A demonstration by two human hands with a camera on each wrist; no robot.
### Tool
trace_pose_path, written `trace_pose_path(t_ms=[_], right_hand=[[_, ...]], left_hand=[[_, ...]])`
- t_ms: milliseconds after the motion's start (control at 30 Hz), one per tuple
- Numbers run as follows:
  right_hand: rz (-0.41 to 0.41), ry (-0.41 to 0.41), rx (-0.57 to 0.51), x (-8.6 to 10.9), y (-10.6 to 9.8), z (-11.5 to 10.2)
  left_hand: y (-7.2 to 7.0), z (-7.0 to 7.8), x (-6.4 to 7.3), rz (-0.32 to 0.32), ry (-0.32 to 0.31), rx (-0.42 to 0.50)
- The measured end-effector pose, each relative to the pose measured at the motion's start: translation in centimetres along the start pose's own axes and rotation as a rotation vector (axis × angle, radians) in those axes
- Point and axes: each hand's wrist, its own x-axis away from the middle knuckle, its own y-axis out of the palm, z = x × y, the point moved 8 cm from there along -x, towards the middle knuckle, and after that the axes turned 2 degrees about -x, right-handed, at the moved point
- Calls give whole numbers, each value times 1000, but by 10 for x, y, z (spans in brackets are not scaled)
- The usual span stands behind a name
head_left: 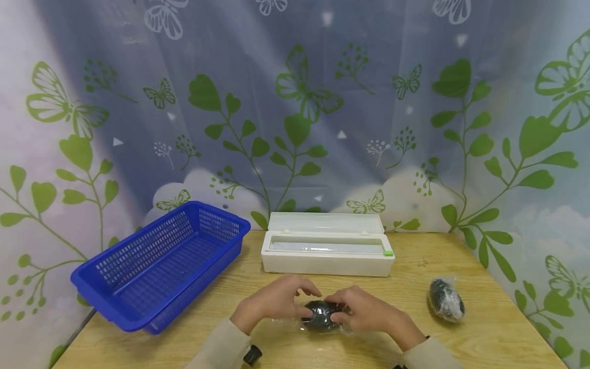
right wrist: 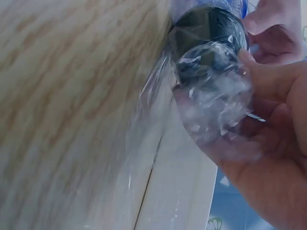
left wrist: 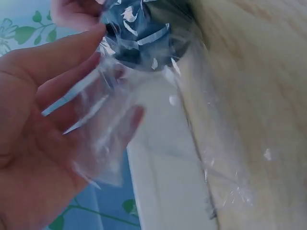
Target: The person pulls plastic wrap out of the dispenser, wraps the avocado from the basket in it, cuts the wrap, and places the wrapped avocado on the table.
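Observation:
A dark, smooth oval thing (head_left: pixel 320 316) lies near the front of the table under clear, shiny cling film; its exact kind is hard to tell. My left hand (head_left: pixel 287 300) holds it from the left, the thumb against its side and loose cling film (left wrist: pixel 108 143) hanging between thumb and fingers. From the right, my right hand (head_left: pixel 361 309) grips the other end with curled fingers, the thumb on the dark surface. Crumpled film (right wrist: pixel 218 103) bunches within that hand. A second dark oval thing (head_left: pixel 446 301), wrapped in film, lies apart at the right.
Behind the hands stands a white cling film dispenser box (head_left: pixel 327 265), its lid raised and a green slider at its right end. A blue plastic basket (head_left: pixel 175 302) occupies the left side of the wooden table (head_left: pixel 498 338). A patterned curtain (head_left: pixel 350 169) hangs behind.

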Motion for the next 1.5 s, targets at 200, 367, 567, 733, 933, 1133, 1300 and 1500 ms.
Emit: trace_pose_path(t_ms=[200, 367, 567, 733, 933, 1133, 1300, 1500], right_hand=[[-14, 36, -62, -1, 2, 2], [-8, 55, -89, -1, 4, 6], [80, 67, -11, -3, -2, 6], [155, 35, -1, -4, -8, 0], [132, 99, -83, -2, -8, 3], [134, 154, -103, -2, -7, 5], [147, 145, -72, -1, -9, 4], [221, 79, 36, -2, -15, -2]], left_hand=[[-6, 17, -2, 70, 116, -26], [-1, 11, -4, 50, 54, -87], [-1, 4, -2, 70, -5, -93], [-3, 1, -3, 80, -23, -103], [-4, -1, -2, 105, -49, -95], [-7, -5, -1, 153, -62, -82], [-4, -13, -2, 150, -122, -28], [1, -18, -5, 157, -134, 12]])
